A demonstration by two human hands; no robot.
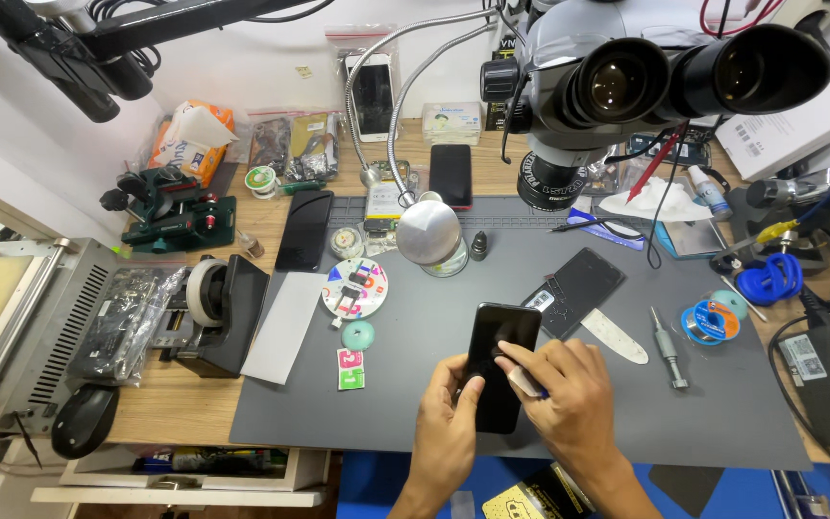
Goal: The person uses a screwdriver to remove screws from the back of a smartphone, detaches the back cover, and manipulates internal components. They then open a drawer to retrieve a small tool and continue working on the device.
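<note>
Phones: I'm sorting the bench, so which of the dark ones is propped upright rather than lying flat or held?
The white-framed phone leaning against the back wall in a clear bag; the others lie flat on the desk or sit in the hands.

We see a glossy black glass phone (498, 360) over a matt grey rubbery mat (415, 384), which covers a smooth pale wood table (175, 404). The screwdriver (668, 347) shows dull metal; the lamp head (427, 231) gleams satin silver.

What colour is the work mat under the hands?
Dark grey work mat, seen best in the head view.
</note>
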